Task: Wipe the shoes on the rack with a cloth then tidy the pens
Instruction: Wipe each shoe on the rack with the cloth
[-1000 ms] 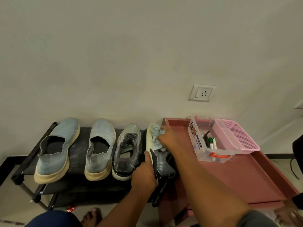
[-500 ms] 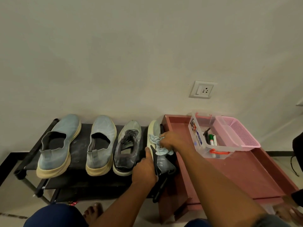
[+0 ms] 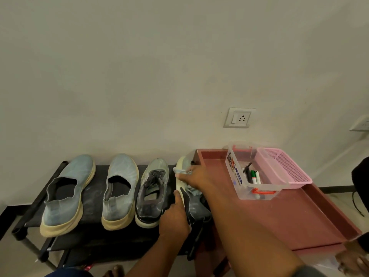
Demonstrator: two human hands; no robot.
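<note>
Your right hand [image 3: 196,176] presses the bunched cloth [image 3: 187,181] onto the tilted 4th shoe [image 3: 194,204], toe end; left hand [image 3: 173,220] grips its heel. Pens [image 3: 252,176] sit in the clear box [image 3: 257,191], right of both.

You're seeing dim, flat, greenish indoor light with soft shadows, slight overall softness, and wide-angle bending toward the edges
</note>
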